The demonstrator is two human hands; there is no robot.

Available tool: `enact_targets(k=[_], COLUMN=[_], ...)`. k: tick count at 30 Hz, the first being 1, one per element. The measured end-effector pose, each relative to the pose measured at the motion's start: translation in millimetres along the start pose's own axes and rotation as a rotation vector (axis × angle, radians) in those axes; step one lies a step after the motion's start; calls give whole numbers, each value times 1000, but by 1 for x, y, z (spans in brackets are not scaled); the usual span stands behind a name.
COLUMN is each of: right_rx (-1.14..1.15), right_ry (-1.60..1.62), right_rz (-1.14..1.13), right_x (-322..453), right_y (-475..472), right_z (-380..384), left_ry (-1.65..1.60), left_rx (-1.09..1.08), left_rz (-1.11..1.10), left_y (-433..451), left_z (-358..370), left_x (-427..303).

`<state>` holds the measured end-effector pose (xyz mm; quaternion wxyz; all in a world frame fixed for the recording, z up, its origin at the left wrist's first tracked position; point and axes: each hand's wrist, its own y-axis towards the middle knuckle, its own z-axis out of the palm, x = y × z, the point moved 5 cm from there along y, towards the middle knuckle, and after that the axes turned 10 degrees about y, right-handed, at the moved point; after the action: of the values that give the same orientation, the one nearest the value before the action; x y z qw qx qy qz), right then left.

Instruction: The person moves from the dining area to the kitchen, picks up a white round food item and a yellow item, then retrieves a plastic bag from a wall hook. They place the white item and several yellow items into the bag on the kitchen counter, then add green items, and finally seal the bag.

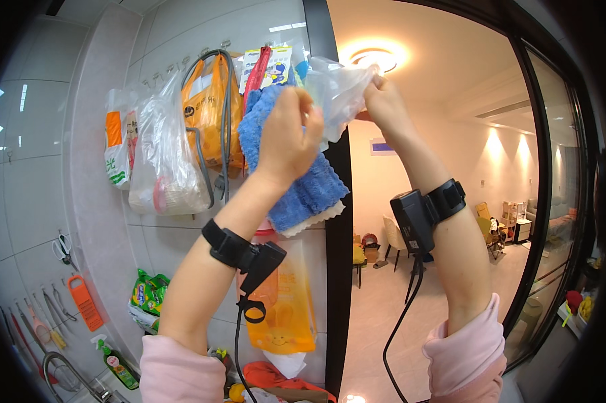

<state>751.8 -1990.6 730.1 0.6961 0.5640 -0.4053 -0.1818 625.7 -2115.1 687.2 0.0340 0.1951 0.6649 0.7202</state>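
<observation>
My right hand [385, 101] is raised in front of the doorway, its fingers closed on the edge of a clear plastic bag [335, 90]. The bag stretches left from it towards the wall hooks. My left hand [293, 136] is up before a blue plush cloth [308, 194] that hangs on the tiled wall; its fingers are curled, and whether they hold anything is not clear. Behind the cloth are a red strap [256, 70] and a printed card [278, 65]. Both forearms wear black straps with small cabled devices.
Left of the cloth hang an orange bag [212, 111], a grey cable [227, 126] and a stuffed clear bag [166, 166]. Below hangs a yellow tissue pack [282, 307]. A faucet [61, 357] and a spray bottle [119, 365] stand lower left. A dark door frame [338, 252] borders a lit room.
</observation>
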Motion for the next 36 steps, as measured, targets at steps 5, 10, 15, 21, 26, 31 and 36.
enact_targets(k=[5,10,15,21,26,31,36], right_rx=[-93,-28,-70,-230,-141,-349,-287], right_ry=[198,277,411,474,379,273,-187], right_rz=[219,268,254,165,0,-42,-41], right_x=[-11,-19,-14,-30,-47,-26,-4], right_y=[-7,-10,-18,-15,-14,-31,-54], right_z=[-9,-8,-17,-52,-111,-165,-146], left_ry=[185,197,247,417,438,497,761], left_rx=[-33,-113,7,116,144,214,269], left_rz=[218,16,-115,-66,-105,-20,47], left_y=[-15,5,13,12,7,10,20], left_z=[36,57,66,71,77,80,76], left_x=[-12,3,20,22,30,37,41])
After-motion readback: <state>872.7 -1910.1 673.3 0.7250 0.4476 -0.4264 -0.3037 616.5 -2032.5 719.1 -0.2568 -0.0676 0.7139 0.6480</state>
